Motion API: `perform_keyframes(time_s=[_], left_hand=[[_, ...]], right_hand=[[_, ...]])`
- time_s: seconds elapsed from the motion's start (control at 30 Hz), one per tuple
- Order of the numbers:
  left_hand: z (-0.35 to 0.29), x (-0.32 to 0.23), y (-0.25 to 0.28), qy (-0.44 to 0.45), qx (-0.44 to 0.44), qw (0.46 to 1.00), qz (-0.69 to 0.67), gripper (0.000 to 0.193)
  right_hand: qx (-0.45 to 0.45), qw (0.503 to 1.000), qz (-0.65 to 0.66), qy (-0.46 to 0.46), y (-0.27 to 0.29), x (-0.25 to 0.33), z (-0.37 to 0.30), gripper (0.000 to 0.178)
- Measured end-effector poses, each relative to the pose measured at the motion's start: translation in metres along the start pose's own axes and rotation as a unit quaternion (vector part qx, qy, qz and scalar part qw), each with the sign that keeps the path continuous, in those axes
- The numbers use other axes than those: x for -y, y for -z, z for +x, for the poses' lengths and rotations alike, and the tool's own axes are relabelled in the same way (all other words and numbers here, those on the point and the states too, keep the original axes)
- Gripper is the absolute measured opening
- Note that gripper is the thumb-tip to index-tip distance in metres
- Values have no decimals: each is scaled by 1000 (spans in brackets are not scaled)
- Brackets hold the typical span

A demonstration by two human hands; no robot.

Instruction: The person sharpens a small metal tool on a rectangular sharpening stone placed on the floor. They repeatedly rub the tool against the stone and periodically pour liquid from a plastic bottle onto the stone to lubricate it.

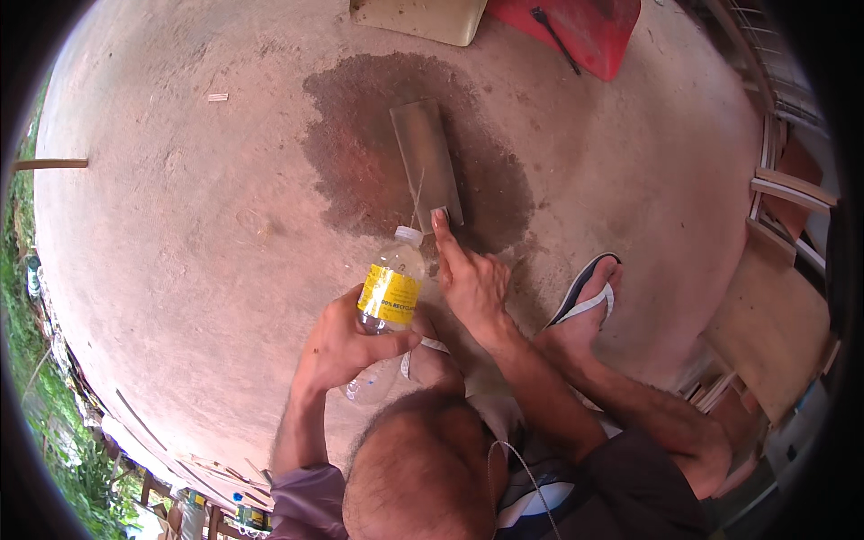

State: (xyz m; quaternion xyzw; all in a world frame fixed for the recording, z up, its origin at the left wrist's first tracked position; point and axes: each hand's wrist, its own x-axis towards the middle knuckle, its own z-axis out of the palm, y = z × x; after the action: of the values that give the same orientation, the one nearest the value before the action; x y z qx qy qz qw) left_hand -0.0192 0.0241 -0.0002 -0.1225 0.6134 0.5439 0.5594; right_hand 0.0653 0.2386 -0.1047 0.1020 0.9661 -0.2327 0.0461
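Note:
My left hand (pixel 335 346) is wrapped round a clear plastic bottle (pixel 390 286) with a yellow label. The bottle leans forward, and a thin stream of water runs from its white cap onto a long grey-brown slab (pixel 425 148), which looks like a sharpening stone. My right hand (pixel 477 286) reaches to the slab's near end, its index finger stretched out and the other fingers curled in. Under that fingertip shows a small pale and dark piece (pixel 444 215), too small to name. The slab lies flat on the wet floor.
A dark wet patch (pixel 346 135) spreads over the concrete floor (pixel 207 225) around the slab. At the far side lie a cream pan (pixel 423 18) and a red dustpan (pixel 589 31) with a dark stick. My sandalled feet are close by. Boards (pixel 765 315) lean at the right.

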Motion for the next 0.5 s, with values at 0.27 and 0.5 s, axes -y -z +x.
perform_keyframes(time_s=[0.27, 0.5], left_hand=[[-8, 1, 0, -2, -21, 999, 39, 66], [1, 1, -5, -15, -21, 1000, 10, 67]], right_hand=[[26, 999, -12, -14, 5, 5, 62, 69], [34, 999, -23, -4, 8, 7, 87, 71]])
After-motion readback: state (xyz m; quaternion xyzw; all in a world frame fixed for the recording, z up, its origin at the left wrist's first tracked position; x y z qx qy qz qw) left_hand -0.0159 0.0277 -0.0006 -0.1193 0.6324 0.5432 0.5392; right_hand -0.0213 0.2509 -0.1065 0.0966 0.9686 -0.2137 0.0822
